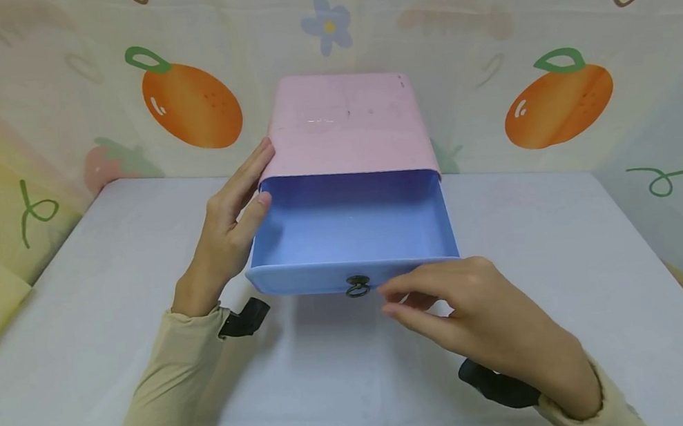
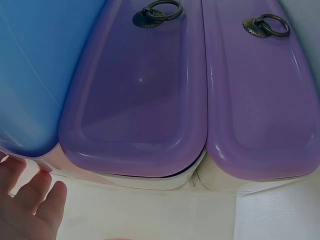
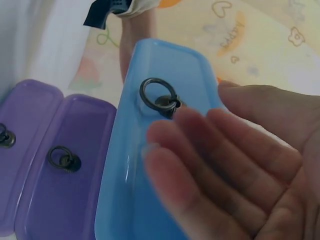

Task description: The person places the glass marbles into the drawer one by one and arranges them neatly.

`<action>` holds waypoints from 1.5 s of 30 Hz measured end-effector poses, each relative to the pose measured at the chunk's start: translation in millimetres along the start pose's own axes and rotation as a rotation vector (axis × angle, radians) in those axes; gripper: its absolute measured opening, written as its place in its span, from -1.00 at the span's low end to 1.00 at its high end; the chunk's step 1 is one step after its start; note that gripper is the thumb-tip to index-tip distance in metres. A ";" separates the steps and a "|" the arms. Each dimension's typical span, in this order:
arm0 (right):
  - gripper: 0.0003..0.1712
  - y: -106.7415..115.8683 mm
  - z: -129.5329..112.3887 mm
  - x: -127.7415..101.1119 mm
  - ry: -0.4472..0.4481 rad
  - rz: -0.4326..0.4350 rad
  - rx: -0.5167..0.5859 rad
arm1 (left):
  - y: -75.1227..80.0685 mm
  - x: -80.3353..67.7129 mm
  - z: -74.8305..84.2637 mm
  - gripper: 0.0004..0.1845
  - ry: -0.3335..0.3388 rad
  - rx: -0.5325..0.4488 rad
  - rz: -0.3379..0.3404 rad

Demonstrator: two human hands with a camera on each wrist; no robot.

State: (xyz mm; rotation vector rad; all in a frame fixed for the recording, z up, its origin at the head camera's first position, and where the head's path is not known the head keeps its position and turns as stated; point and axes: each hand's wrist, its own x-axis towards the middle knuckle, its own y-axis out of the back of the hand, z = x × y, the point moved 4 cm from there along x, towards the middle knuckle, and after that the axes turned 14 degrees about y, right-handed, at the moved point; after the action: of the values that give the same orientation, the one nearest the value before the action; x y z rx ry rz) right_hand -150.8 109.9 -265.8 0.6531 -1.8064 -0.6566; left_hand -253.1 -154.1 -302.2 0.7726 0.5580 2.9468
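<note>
Head view is showing me a pink cabinet (image 1: 347, 125) standing on the white counter (image 1: 69, 353), its top blue drawer (image 1: 349, 229) pulled well out toward me. I'm keeping my left hand (image 1: 228, 235) flat against the cabinet's left side, fingers straight along the pink edge and thumb lying against the drawer's wall, probably bracing the light plastic body so it isn't sliding with the drawer. My right hand (image 1: 483, 316) is hovering just beside the dark ring pull (image 1: 358, 285) with fingers loosely extended, gripping nothing; the right wrist view is confirming an open palm beside the ring. The drawer is looking glossy, shallow and bare inside. The left wrist view is showing two purple drawers (image 2: 140, 100) below it, pushed in, each with its own ring.
</note>
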 end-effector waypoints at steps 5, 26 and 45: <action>-0.82 -4.3 3.3 -2.1 -0.146 -0.070 -0.009 | 0.3 -0.4 -0.3 -0.44 0.006 0.012 0.002; -0.85 -23.3 7.4 -0.9 -0.396 -0.147 -0.066 | 0.8 -0.6 -0.7 -0.46 0.024 0.041 0.003; -0.88 -30.9 8.7 2.8 -0.360 -0.023 -0.044 | 0.6 -0.4 0.4 -0.46 0.015 0.023 0.006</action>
State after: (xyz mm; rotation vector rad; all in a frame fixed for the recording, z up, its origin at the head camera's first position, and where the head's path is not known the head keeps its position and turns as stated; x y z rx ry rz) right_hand -156.1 87.4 -288.3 0.5520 -2.1105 -0.8699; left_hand -252.5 -154.6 -301.9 0.7560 0.5929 2.9594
